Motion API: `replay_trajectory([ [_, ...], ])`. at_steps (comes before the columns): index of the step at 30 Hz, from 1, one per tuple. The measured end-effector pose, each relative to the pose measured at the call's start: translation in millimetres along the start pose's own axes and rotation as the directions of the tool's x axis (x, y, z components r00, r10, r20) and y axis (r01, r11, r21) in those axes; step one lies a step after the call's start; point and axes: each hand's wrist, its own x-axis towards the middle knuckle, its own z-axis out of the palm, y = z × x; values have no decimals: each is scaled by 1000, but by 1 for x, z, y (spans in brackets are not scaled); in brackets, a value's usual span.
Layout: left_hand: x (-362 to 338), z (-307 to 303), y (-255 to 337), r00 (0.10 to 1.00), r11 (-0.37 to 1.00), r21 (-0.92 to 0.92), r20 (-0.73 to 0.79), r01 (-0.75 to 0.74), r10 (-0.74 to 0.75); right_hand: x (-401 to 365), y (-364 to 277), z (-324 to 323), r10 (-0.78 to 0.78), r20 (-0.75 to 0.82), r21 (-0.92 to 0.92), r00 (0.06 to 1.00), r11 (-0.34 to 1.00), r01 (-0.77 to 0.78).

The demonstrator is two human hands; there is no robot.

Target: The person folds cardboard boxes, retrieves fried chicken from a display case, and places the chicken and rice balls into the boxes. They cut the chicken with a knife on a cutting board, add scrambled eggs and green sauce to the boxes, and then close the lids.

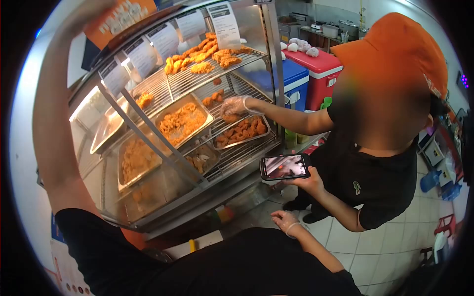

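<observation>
My left arm reaches up the left side, and my left hand (90,9) is blurred at the top edge, beside an orange sign (118,18); its fingers cannot be made out. Low in the middle, my right hand (284,221) wears a clear glove, its fingers loosely bent and apart with nothing in them. It hangs in front of the glass-and-metal display case (197,190). Inside the case are a tray of fried pieces (182,123), a tray of darker pieces (242,132) and more fried pieces (202,54) on the top rack.
A person in an orange cap (395,49) stands at the right, one gloved hand (233,107) inside the case, the other holding a phone (285,166). Behind are a blue cooler (295,79) and a red cooler (321,74). Paper labels (224,24) line the case's top.
</observation>
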Motion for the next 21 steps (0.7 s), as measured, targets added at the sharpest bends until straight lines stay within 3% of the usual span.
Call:
replay_trajectory([
  [4, -37, -39, 21, 976, 951, 307, -217, 36, 33, -3, -6, -13, -51, 27, -52, 998, 997, 52],
  [8, -83, -78, -3, 889, 839, 507, -454, 199, 64, -9, -6, -34, -101, 76, -68, 992, 992, 106],
  [9, -99, -84, -10, 853, 799, 544, -516, 256, 78, -11, -6, -38, -93, 94, -78, 991, 992, 101],
  [12, -180, -74, -29, 684, 663, 567, -721, 488, 114, -10, 3, -57, -263, 82, 5, 961, 965, 264],
  [14, -245, -51, -34, 550, 569, 524, -822, 634, 145, -9, 8, -69, -254, 149, -16, 956, 966, 259],
  [15, -285, -32, -31, 483, 482, 496, -860, 722, 163, -8, 6, -75, -244, 192, -18, 951, 968, 252],
  [16, -344, -16, -37, 446, 209, 468, -883, 859, 147, -10, 1, -84, -248, 217, -15, 944, 966, 257],
  [17, -406, 5, -47, 424, -181, 406, -902, 896, 79, -16, -7, -93, -287, 254, -53, 924, 949, 309],
  [18, -376, 114, 53, 192, 517, 285, -955, 807, 228, -23, -8, -97, -324, 288, -85, 901, 929, 361],
  [20, -430, 217, 79, 49, 667, 299, -929, 682, 367, -33, 2, -94, -354, 358, -54, 864, 916, 398],
  [21, -454, 281, 115, -29, 519, 1, -998, 855, 49, -38, 6, -93, -383, 404, -33, 831, 901, 432],
])
